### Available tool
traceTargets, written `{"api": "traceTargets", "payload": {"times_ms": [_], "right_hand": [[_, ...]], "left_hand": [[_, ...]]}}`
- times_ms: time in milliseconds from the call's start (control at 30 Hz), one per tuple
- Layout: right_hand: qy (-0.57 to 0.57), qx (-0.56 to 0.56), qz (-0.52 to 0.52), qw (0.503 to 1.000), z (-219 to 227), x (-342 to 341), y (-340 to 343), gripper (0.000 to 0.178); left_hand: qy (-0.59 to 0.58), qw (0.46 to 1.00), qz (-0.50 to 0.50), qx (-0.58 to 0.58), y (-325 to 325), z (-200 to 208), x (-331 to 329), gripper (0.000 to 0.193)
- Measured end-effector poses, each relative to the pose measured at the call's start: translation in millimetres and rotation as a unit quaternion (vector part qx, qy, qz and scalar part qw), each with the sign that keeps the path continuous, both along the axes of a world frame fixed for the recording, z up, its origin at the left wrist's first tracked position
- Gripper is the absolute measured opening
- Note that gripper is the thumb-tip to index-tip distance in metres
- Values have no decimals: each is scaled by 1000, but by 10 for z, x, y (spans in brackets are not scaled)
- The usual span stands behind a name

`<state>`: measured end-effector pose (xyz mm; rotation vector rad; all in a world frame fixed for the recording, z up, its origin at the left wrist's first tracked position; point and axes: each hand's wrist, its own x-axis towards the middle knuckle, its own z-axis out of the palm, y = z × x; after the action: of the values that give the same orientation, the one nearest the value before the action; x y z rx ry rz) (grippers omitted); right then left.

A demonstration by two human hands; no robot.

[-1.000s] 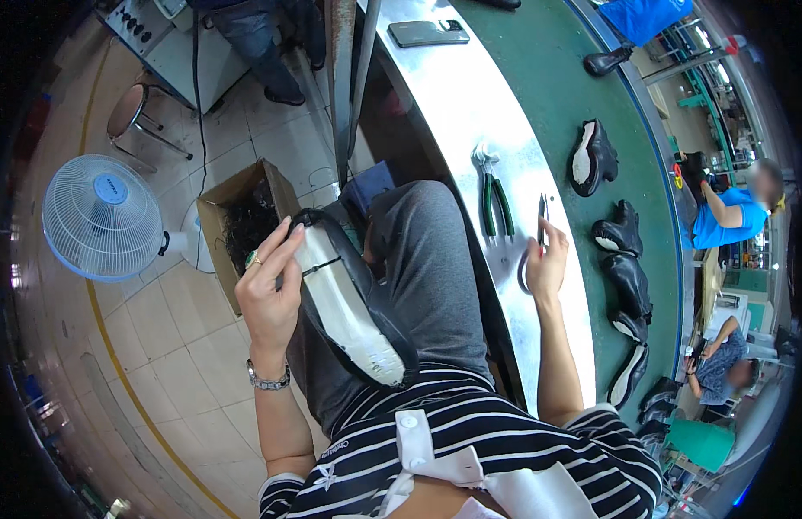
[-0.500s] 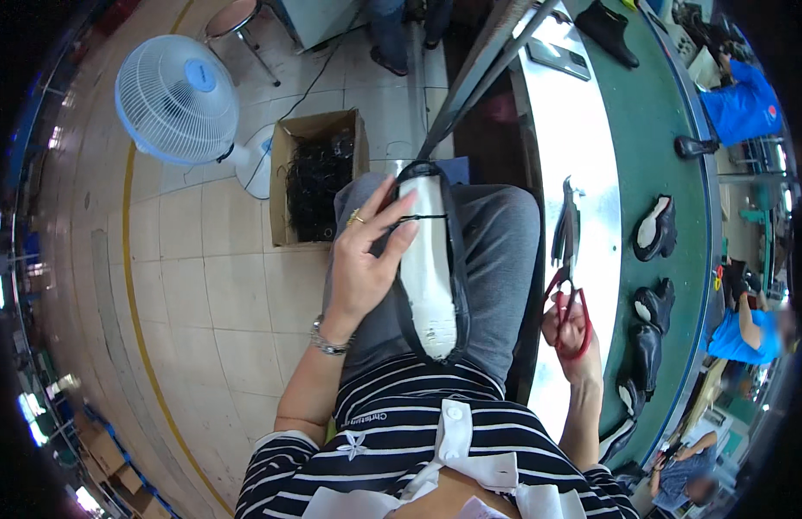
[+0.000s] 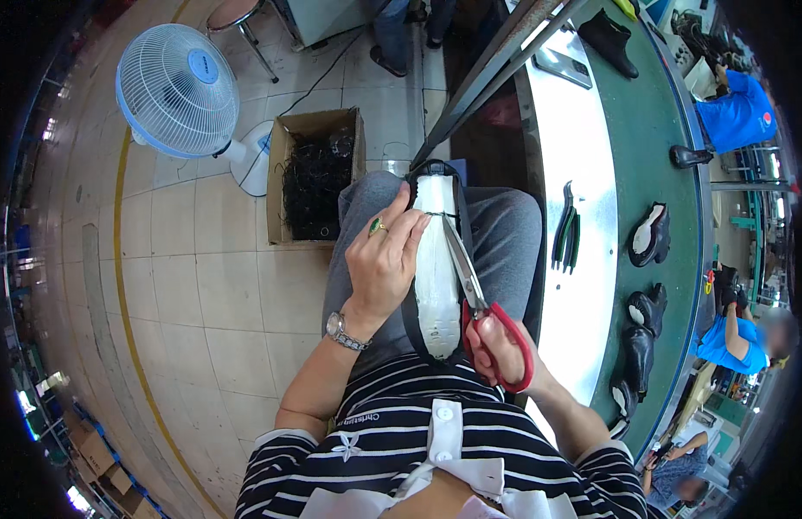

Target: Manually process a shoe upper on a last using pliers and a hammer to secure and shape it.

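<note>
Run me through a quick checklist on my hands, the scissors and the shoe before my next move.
1. Scissors held: ok, right hand on the red handles.
2. Shoe sole up: ok, lying over the lap.
3. Left hand placed: ok, fingers by the dark strip across the pale sole.
4. Scissors' tips touching the strip: cannot tell; they are close to it.
5. Left fingers well clear of the tips: not ok, I'd say; the fingertips look very near.
6. Pliers out of the way: ok, on the metal bench.
</note>
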<state>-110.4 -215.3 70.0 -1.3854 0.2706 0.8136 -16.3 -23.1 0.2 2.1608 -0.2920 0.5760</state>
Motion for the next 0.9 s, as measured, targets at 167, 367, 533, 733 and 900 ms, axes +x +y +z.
{"api": "traceTargets", "payload": {"times_ms": [167, 367, 533, 733, 900], "right_hand": [[-168, -175, -52, 969, -4, -185, 33, 33], [-141, -297, -255, 910, -295, -296, -631, 15], [-19, -560, -259, 787, -517, -406, -1258, 30], [-69, -690, -211, 689, -986, -676, -1815, 47], [-241, -678, -214, 661, -1077, -221, -1806, 44]], "left_hand": [[-62, 998, -3, 18, -20, 92, 62, 8], [-35, 997, 14, -65, -2, 148, 90, 9], [-234, 959, 52, -150, 97, 675, 191, 10], [-175, 972, 112, -106, 516, 904, 629, 10], [42, 985, 124, 110, 1214, -312, 880, 26]]}}
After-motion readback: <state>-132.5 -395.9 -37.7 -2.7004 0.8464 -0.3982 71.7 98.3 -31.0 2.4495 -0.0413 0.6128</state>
